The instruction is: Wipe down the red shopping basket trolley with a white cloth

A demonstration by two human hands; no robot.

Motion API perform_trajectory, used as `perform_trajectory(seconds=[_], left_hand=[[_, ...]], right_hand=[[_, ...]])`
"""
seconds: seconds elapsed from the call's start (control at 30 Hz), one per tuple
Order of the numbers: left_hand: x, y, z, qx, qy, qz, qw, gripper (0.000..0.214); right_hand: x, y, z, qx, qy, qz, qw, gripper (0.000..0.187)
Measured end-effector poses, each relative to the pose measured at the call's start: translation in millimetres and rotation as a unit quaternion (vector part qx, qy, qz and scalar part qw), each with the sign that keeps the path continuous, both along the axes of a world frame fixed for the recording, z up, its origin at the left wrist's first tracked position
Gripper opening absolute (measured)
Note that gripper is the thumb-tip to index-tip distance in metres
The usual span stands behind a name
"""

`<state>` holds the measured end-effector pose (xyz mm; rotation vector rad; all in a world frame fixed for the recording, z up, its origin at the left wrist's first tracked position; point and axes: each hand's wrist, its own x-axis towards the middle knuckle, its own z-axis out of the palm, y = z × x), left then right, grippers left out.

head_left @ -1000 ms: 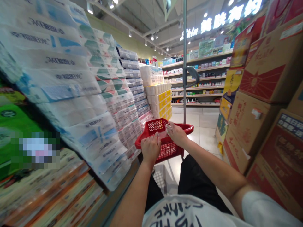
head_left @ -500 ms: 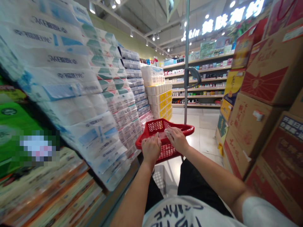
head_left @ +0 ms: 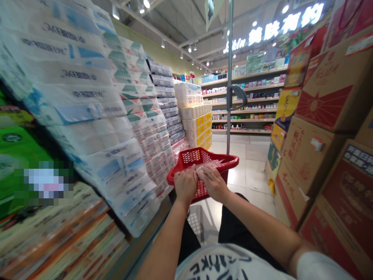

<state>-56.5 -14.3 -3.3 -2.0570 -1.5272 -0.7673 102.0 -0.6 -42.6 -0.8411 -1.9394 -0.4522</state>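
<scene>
A red plastic shopping cart (head_left: 190,155) with a perforated basket is straight in front of me, tilted in view. My left hand (head_left: 185,182) is closed over the near rim, its fingers curled toward the inside. Right beside it, my right hand (head_left: 213,181) rests over the same rim with its fingers bent and close together. The fingertips of both hands nearly meet. A clear plastic package (head_left: 215,164) shows in the basket just beyond my right hand; its contents are too small to tell.
Tall stacks of wrapped toilet paper (head_left: 116,155) line the left side. Cardboard boxes (head_left: 309,151) are piled along the right. A grey metal pole (head_left: 229,46) rises beyond the cart, and store shelves (head_left: 247,109) with small goods stand across the tiled floor (head_left: 253,167).
My right hand has slid left along the cart's rim, close against my left hand. More of the clear package shows now. The left hand has hardly moved.
</scene>
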Motion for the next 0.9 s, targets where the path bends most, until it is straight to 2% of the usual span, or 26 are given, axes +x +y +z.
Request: perform_trajectory(seconds=[0.07, 0.23, 0.43, 0.6, 0.67, 0.8, 0.9], left_hand=[[0, 0, 0.0, 0.000, -0.001, -0.002, 1.000, 0.045], [2, 0, -0.4, 0.000, -0.003, 0.012, 1.000, 0.045], [0, 0, -0.5, 0.001, 0.001, 0.004, 1.000, 0.045], [1, 1, -1.5, 0.011, -0.008, 0.005, 1.000, 0.045], [1, 1, -2.0, 0.009, -0.006, 0.006, 1.000, 0.045], [-1, 2, -2.2, 0.001, 0.001, 0.006, 1.000, 0.044], [0, 1, -1.8, 0.003, -0.003, 0.004, 1.000, 0.044]], right_hand=[[2, 0, 1.0, 0.004, -0.014, 0.008, 1.000, 0.037], [4, 4, 8.4, -0.007, 0.092, -0.041, 0.995, 0.039], [-1, 1, 10.3, 0.006, 0.005, 0.011, 1.000, 0.038], [-2, 6, 17.8, -0.016, 0.115, -0.052, 0.992, 0.037], [-4, 4, 18.0, -0.018, 0.091, -0.042, 0.995, 0.037], [-1, 2, 18.4, -0.026, -0.020, 0.012, 0.999, 0.040], [3, 7, 21.5, -0.041, 0.004, -0.005, 0.999, 0.037]])
